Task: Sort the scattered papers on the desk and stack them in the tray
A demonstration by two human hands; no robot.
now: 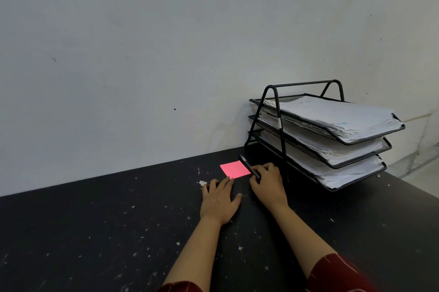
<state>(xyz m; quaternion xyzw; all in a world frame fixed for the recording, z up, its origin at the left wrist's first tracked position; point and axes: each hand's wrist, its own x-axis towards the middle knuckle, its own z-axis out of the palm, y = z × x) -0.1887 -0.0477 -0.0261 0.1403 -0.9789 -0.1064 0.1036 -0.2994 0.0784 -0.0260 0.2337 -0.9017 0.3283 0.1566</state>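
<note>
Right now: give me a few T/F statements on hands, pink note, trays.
1. The pink note lies flat on the black desk. True.
2. The right hand is empty. False: its fingers curl round a dark, slim object beside the note.
3. All three trays hold paper stacks. True.
4. The left hand is lifting the note. False: it lies flat on the desk, fingertips at the note's near edge.
5. The trays stand left of the hands. False: they stand to the right, by the wall.
</note>
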